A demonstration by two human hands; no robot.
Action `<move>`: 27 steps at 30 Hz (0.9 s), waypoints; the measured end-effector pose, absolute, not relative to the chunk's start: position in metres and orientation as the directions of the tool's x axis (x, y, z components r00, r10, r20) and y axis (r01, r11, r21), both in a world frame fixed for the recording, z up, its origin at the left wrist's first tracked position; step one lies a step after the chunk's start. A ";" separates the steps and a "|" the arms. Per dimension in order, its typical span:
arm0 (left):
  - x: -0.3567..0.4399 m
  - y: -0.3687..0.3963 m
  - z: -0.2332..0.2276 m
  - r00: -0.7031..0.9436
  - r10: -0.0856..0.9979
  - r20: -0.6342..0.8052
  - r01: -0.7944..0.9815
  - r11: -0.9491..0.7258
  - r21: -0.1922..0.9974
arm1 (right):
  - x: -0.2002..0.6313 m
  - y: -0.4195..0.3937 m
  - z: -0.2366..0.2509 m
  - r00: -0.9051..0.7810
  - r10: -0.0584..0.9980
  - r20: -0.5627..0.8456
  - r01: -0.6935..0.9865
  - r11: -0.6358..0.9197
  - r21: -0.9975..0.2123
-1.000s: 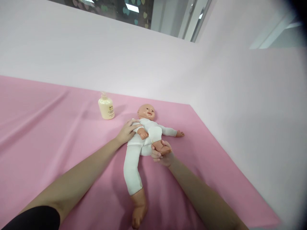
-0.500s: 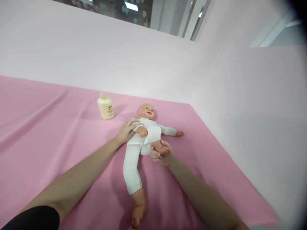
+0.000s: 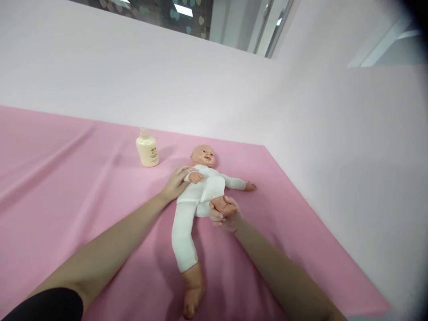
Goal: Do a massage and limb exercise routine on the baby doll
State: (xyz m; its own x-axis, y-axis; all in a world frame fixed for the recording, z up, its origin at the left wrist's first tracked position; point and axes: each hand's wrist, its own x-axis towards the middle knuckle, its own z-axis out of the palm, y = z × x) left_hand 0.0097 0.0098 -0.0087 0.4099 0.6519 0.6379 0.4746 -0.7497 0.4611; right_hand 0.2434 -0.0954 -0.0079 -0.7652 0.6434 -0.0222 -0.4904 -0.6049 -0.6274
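Note:
A baby doll (image 3: 187,232) in a white suit lies on its back with its head away from me. My left hand (image 3: 176,182) is closed about the doll's near-left arm, and that arm's small hand (image 3: 195,177) rests over the belly. Part of my left fingers is hidden by the arm. My right hand (image 3: 227,217) wraps round the ankle of the doll's bent leg, with the foot (image 3: 224,206) showing above my fingers. The doll's other leg stretches straight toward me, and its other arm reaches out to the right.
A cream pump bottle (image 3: 147,150) stands upright to the left of the doll's head. Beneath everything lies a pink sheet (image 3: 83,187) with some creases. White walls (image 3: 167,84) rise behind and to the right, with a window (image 3: 227,22) at the top.
The doll's arm in my left hand has shifted slightly up and to the left across the belly. My right hand and the bent leg stay where they were.

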 end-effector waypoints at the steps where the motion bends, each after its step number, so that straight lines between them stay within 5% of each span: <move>1: 0.010 0.011 -0.010 0.376 0.667 0.643 0.463 -0.736 0.494 | 0.244 -0.096 -0.008 -0.770 0.638 -0.007 -0.492 -0.600 -0.631; 6: 0.011 0.020 -0.018 0.198 0.742 0.640 0.390 -0.659 0.644 | 0.246 -0.100 -0.016 -0.844 0.534 0.044 -0.404 -0.581 -0.706; 13: 0.010 0.025 -0.024 -0.034 0.893 0.449 0.187 -0.436 0.880 | 0.243 -0.101 -0.029 -0.996 0.091 0.006 -0.063 -0.633 -0.772; 18: 0.008 0.029 -0.026 -0.114 0.910 0.398 0.086 -0.390 0.917 | 0.237 -0.101 -0.024 -0.996 -0.089 0.000 0.052 -0.585 -0.809; 21: 0.009 0.029 -0.026 -0.131 0.906 0.403 0.065 -0.398 0.915 | 0.241 -0.100 -0.026 -0.998 -0.059 -0.001 0.036 -0.598 -0.801; 27: 0.010 0.022 -0.020 -0.026 0.847 0.531 0.199 -0.516 0.833 | 0.249 -0.097 -0.029 -0.951 0.279 0.135 -0.291 -0.654 -0.698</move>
State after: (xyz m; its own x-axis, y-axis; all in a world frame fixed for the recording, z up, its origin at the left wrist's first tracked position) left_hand 0.0097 0.0217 -0.0196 -0.0256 0.8469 0.5311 0.1990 -0.5163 0.8329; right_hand 0.2486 -0.0966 -0.0288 -0.9509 0.2788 0.1346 -0.2907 -0.6544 -0.6980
